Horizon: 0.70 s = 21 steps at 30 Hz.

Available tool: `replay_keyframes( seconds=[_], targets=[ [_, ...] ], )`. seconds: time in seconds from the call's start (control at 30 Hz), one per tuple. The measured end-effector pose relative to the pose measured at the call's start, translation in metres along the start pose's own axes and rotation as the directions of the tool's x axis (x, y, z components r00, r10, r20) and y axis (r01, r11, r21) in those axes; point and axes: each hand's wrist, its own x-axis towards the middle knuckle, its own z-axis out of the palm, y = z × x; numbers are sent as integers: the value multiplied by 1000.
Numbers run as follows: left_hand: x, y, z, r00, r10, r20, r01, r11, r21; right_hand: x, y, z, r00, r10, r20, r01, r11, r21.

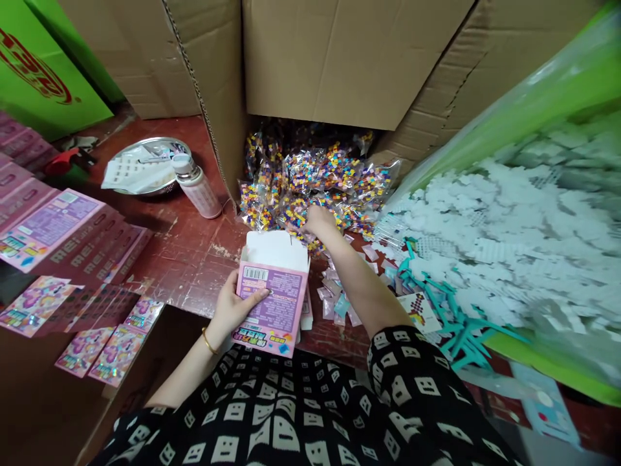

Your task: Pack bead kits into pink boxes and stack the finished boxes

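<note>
My left hand (237, 305) grips a pink and purple carton (274, 304), thumb across its printed back and fingers behind. The carton's white top flap (272, 244) stands up at its far end. My right hand (320, 222) reaches into a heap of clear bags (334, 165) filled with small multicoloured pieces. Its fingers are bent down onto one bag at the near edge of the heap; their tips are partly hidden. Under the carton another box edge (306, 314) shows. Small pale pink and blue packets (334, 291) lie scattered by my right forearm.
Stacked pink cartons (58, 226) stand at the left. Behind them are a metal colander (145, 184) with sheets in it and a pink bottle (201, 191). A large bag of white pieces (509, 226) fills the right, with teal plastic pieces (460, 330) before it. Cardboard (330, 58) rises behind.
</note>
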Motion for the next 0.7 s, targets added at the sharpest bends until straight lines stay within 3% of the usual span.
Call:
replay_keyframes(
  seconds=[0.23, 0.3, 0.37, 0.43, 0.5, 0.57, 0.6, 0.63, 0.7],
  targets=[
    [-4, -2, -1, 999, 29, 35, -31, 998, 47, -13, 22, 3, 997, -72, -3, 72, 997, 37],
    [-5, -6, 2, 998, 24, 56, -27, 998, 60, -23, 30, 1, 992, -76, -105, 90, 987, 134],
    [-4, -9, 3, 998, 15, 66, -20, 997, 71, -40, 33, -1, 949, -46, -312, 177, 898, 404],
    [-2, -10, 5, 998, 8, 60, -13, 996, 89, -66, 31, 1, 899, -30, -437, 345, 665, 663],
    [0, -9, 6, 999, 11, 52, -17, 994, 106, -91, 25, 6, 907, -241, -345, 420, 476, 772],
    [3, -9, 7, 999, 17, 47, -23, 992, 121, -105, 20, 14, 850, -510, -131, 389, 440, 810],
    [4, -9, 7, 999, 14, 46, -20, 992, 126, -106, 19, 18, 834, -545, -81, 372, 448, 813],
    [6, -10, 6, 999, 12, 46, -18, 991, 136, -102, 20, 22, 857, -504, -103, 369, 464, 805],
    [10, -14, 3, 998, 56, 20, -58, 976, 209, -84, 26, 29, 922, -272, -277, 385, 545, 745]
  ],
)
